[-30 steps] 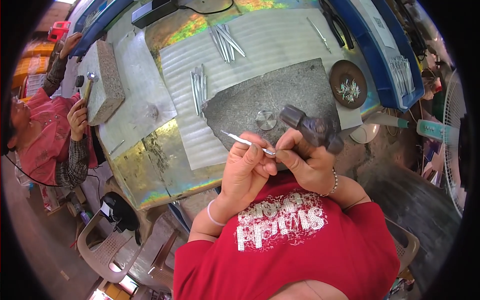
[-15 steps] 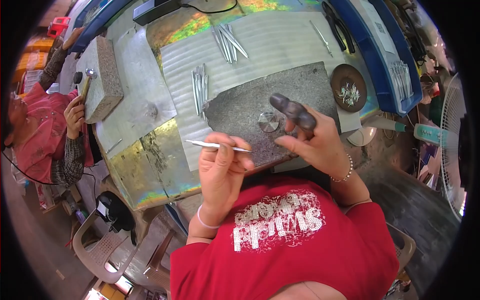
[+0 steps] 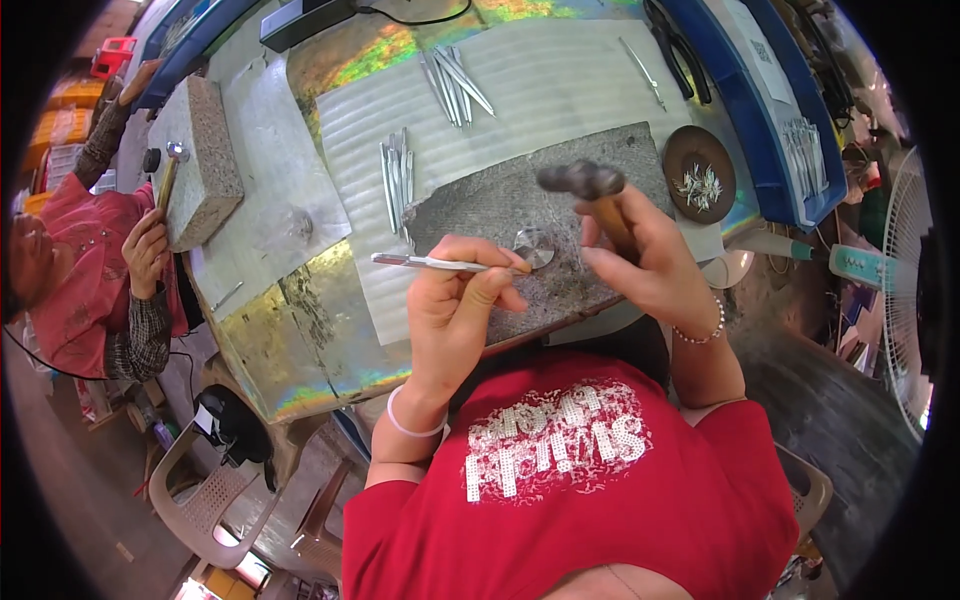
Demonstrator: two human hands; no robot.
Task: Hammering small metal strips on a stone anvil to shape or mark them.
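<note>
My left hand (image 3: 455, 310) pinches a slim silver rod (image 3: 410, 261), pencil-like, its right end close to a round shiny metal disc (image 3: 535, 247). The disc lies on a grey stone slab (image 3: 480, 205), and my left fingertips are at its near edge. In my right hand (image 3: 660, 270) is a hammer (image 3: 590, 182) with a wooden handle and a dark metal head. The hammer head hangs over the slab, just beyond the disc, slightly blurred.
Bundles of silver rods (image 3: 397, 180) lie on white foam sheet (image 3: 560, 85). A brown dish (image 3: 698, 150) of small silver pieces, pliers (image 3: 680, 55) and a blue tray (image 3: 830, 205) stand right. Leftward, a co-worker's hand (image 3: 148, 255) holds a hammer by a stone block (image 3: 222, 165).
My left hand has moved forward and right, bringing the rod's end beside the disc. The hammer has tilted in my right hand, so its wooden handle now shows.
</note>
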